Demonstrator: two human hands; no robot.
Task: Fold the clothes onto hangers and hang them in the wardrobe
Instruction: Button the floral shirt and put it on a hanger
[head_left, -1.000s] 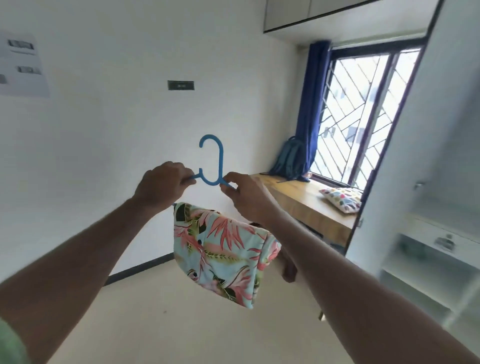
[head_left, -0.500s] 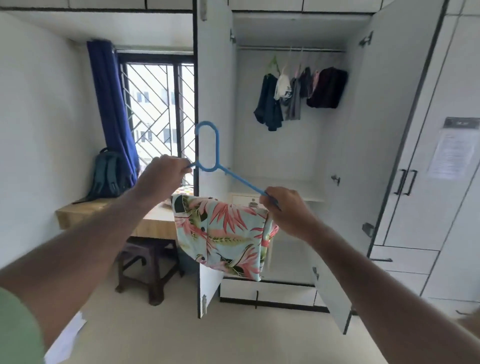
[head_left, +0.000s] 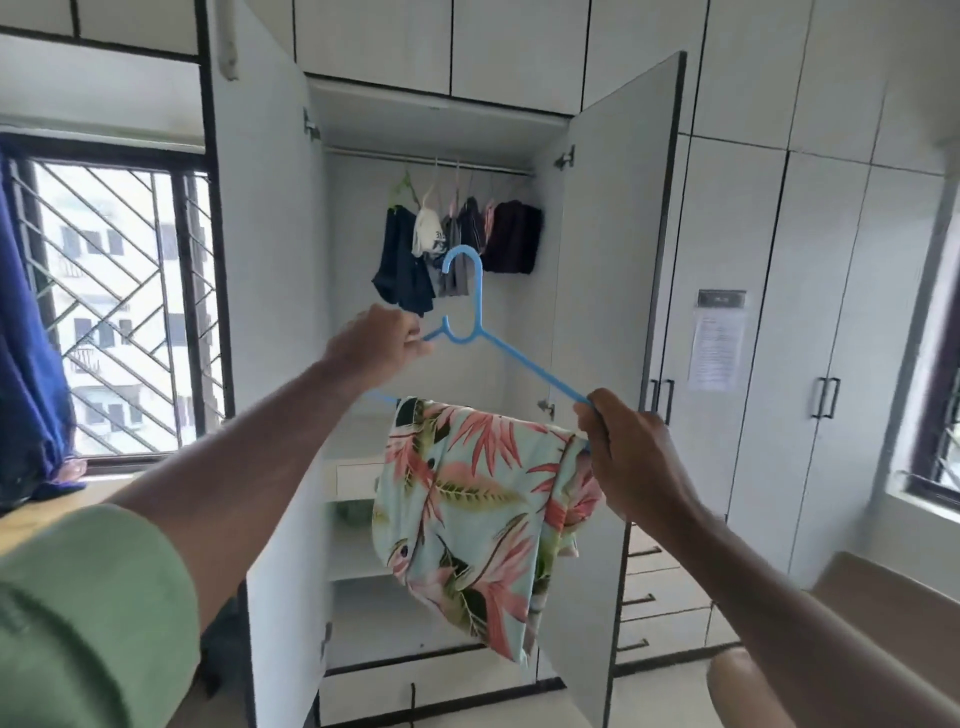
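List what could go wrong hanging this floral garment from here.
1. The floral garment is only draped over the bar of the blue hanger, bunched toward the right hand; tilting could let it slide off.
2. The left hand grips beside the hook, so it may get in the way at the rail.
3. Hung clothes crowd the rail's middle and right; the hook may snag them. The left end looks freer.

A single head-worn camera (wide-angle, so the edges bow) looks forward from standing height into the open wardrobe (head_left: 613, 270) close ahead, both forearms reaching into the near foreground and a window (head_left: 114, 291) at the left.
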